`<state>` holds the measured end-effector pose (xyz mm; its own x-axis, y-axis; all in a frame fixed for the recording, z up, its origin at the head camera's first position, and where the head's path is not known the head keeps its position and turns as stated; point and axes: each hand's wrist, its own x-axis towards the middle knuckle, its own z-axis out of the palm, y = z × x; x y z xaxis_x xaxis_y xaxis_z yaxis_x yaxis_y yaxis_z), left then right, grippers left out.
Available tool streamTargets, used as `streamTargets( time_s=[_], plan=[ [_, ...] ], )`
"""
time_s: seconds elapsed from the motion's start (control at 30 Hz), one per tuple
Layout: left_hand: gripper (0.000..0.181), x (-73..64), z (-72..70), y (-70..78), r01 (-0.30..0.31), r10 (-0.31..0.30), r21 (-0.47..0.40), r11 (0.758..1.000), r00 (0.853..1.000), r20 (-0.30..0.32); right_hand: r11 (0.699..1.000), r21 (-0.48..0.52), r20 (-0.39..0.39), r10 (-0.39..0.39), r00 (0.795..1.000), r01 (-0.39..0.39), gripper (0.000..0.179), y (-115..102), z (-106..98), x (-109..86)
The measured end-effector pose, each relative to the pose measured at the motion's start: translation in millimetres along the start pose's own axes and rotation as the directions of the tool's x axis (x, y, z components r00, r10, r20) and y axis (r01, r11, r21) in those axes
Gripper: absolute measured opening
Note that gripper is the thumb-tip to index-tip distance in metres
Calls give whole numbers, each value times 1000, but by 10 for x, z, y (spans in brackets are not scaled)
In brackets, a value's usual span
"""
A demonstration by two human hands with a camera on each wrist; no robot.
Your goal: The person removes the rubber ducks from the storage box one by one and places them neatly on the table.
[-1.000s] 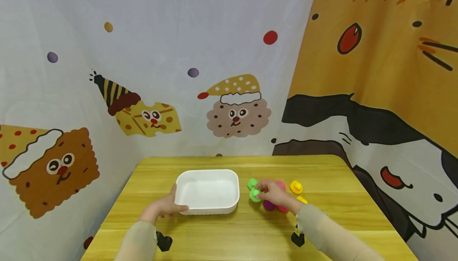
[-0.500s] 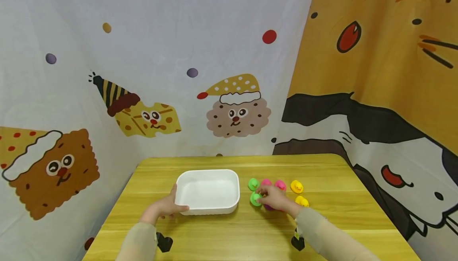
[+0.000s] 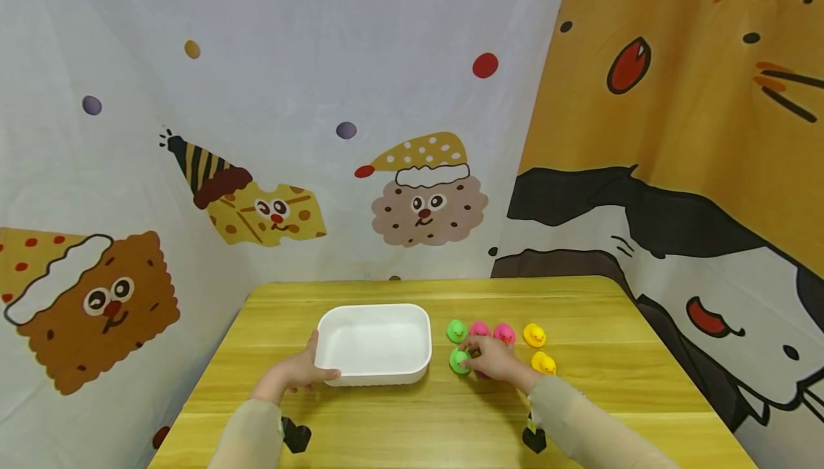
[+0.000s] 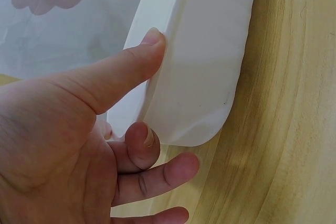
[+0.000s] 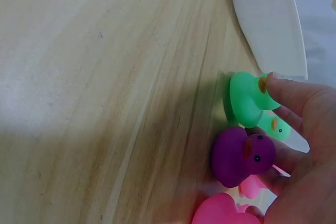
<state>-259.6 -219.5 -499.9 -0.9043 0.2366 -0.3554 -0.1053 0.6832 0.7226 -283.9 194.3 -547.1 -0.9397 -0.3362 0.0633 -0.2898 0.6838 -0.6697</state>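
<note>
My left hand (image 3: 299,369) holds the near left corner of a white plastic tub (image 3: 376,381); its thumb lies against the rim, and the lower fingers reach past the corner in the left wrist view. To the tub's right, my right hand (image 3: 497,360) pinches a green toy duck (image 3: 459,361) by its head, low over the table. A purple duck (image 5: 236,157) sits right beside it under the hand, mostly hidden in the head view. Just behind are another green duck (image 3: 457,331) and two pink ducks (image 3: 479,329). A nearer pink duck (image 5: 223,211) shows under the palm.
Two yellow ducks (image 3: 534,335) stand right of my right hand, one behind the other. Everything rests on a wooden table (image 3: 386,426). A cartoon-printed cloth (image 3: 412,61) hangs behind the far edge and along the sides.
My right hand has come slightly toward me and lower with the green duck, leaving the ducks behind it more visible. The left hand and tub have stayed put.
</note>
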Motion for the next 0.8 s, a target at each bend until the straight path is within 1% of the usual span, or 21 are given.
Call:
streamTargets(
  time_s=[0.2,0.3,0.43,0.53,0.6,0.8],
  plan=[
    [117,-17,20,-4,18,-18,13,1000,1000,6,1000,22,28,-11,1000,11,21,8,14,-23],
    [116,-4,-7,7,15,-15,14,1000,1000,12,999,38,27,-10,1000,9,21,16,32,0],
    [117,19,-64,2,11,-11,18,1000,1000,7,999,33,17,-7,1000,6,21,13,52,52],
    [117,18,-93,-21,22,-22,29,999,1000,0,999,43,20,-8,1000,7,23,13,73,84],
    [118,14,-105,-41,31,-31,36,999,1000,-4,998,67,23,-13,1000,11,26,3,85,102],
    [117,9,-115,-81,34,-33,22,999,999,-20,996,85,-29,-18,999,20,31,-67,27,127]
  ],
)
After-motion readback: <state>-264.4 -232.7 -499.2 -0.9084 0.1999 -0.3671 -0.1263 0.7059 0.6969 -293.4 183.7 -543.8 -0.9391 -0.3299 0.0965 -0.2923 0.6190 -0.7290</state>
